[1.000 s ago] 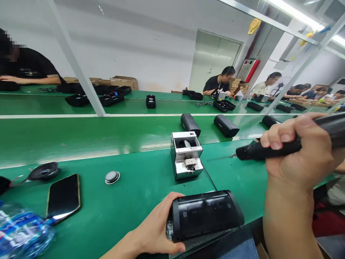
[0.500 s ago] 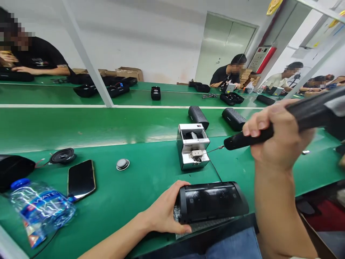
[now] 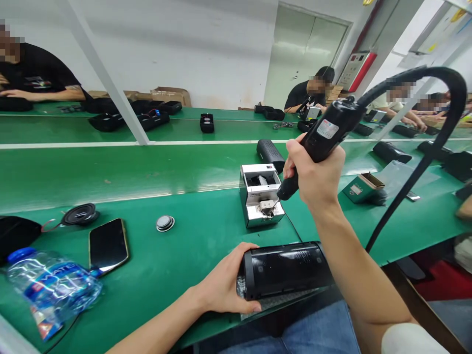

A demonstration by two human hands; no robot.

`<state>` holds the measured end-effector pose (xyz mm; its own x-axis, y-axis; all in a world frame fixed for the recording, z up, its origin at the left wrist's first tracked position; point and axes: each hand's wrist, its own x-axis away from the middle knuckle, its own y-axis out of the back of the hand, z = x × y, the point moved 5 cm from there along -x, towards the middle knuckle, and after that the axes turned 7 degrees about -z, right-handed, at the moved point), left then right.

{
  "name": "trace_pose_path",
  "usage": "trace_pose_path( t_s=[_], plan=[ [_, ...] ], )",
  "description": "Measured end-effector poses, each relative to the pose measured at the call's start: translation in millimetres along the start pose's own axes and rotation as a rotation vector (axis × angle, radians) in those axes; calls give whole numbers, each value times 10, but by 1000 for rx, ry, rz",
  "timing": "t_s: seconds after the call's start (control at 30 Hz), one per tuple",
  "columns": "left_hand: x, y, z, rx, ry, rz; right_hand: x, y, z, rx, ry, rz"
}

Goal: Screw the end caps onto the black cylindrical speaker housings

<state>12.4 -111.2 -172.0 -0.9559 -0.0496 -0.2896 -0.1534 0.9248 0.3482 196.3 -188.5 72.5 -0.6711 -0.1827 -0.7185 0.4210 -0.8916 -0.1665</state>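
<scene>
My left hand [image 3: 230, 282] is wrapped round the left end of a black cylindrical speaker housing [image 3: 287, 273], which lies on bubble wrap [image 3: 273, 301] near the table's front edge. In my right hand [image 3: 319, 174] is a black electric screwdriver [image 3: 330, 128] with a thick cable [image 3: 429, 152] looping down to the right. The screwdriver's tip points down-left at the front of a green and white screw feeder [image 3: 261, 196]; whether it touches a screw there is too small to tell. A thin black cord runs from the feeder behind the housing.
To the left lie a water bottle [image 3: 55, 285], a phone [image 3: 108, 246], a loose speaker driver [image 3: 79, 215] and a round metal part [image 3: 165, 223]. Another black housing [image 3: 270, 156] stands behind the feeder. A green box [image 3: 363, 188] sits at right. Several people work across the table.
My right hand has brought the screwdriver left and tilted it steeply, its tip now at the feeder's front. My left hand still holds the housing. The view has shifted slightly.
</scene>
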Motion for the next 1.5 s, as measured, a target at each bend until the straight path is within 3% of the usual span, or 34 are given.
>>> trace_pose_path(
  t_s=[0.37,0.67,0.8,1.03,1.23,1.3,1.4,1.5],
  plan=[
    [-1,9,-22,-17,17,5,37,24,-19,-44,-71,34],
    [-1,7,-21,-50,20,8,64,499,520,29,-73,25],
    [5,2,-11,-62,34,13,80,660,643,87,-69,10],
    [7,14,-11,-65,69,25,90,695,687,99,-87,25],
    [58,-28,4,-58,68,29,150,755,544,102,-110,82],
    [99,-43,106,-57,73,20,235,788,418,125,-171,122],
    [51,-24,449,-51,111,6,371,829,175,117,-308,174],
    [-165,4,820,-106,169,14,435,904,20,89,-338,91]
  ],
)
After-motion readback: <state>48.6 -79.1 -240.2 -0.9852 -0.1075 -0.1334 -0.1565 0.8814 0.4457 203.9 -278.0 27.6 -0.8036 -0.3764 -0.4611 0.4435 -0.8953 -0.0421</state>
